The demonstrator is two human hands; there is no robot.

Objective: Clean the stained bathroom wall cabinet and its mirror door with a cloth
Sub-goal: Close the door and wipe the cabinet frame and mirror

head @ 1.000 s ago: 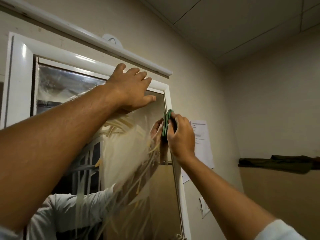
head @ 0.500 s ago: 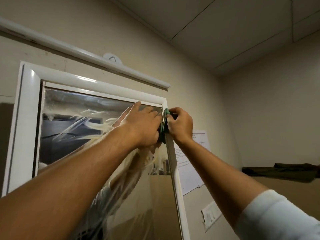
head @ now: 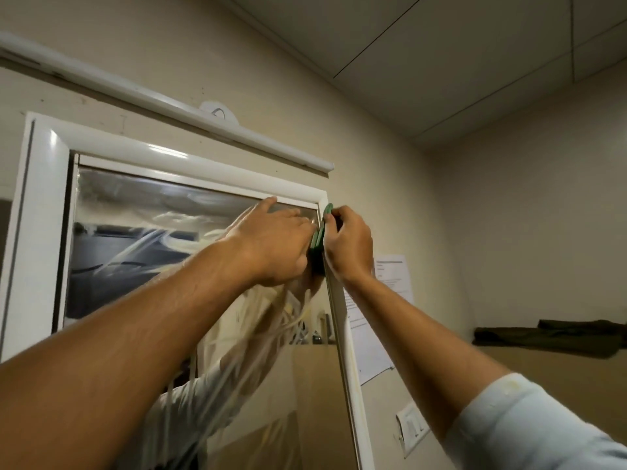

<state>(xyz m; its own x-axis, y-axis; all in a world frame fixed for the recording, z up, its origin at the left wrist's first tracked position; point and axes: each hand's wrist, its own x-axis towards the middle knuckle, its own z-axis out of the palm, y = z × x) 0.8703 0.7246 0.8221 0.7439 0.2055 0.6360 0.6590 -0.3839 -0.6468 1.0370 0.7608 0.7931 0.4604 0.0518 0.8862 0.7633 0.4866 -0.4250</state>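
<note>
A white-framed wall cabinet (head: pixel 40 205) fills the left half of the view. Its mirror door (head: pixel 135 252) is smeared with pale streaks. A folded green cloth (head: pixel 319 234) wraps the door's right edge near the top corner. My right hand (head: pixel 349 245) grips the cloth from the outer side of that edge. My left hand (head: pixel 278 242) lies flat on the mirror glass just left of the cloth, fingers straight and pointing up toward the top frame.
A long white rail (head: pixel 169 103) runs along the wall above the cabinet. Right of the door hang a paper notice (head: pixel 393 276) and a wall switch (head: pixel 412 429). A dark folded cloth (head: pixel 556 337) lies on a ledge at the far right.
My left hand came down from the top frame onto the mirror beside the cloth. My right hand slid the cloth up the door's right edge to the top corner. The view tilted upward.
</note>
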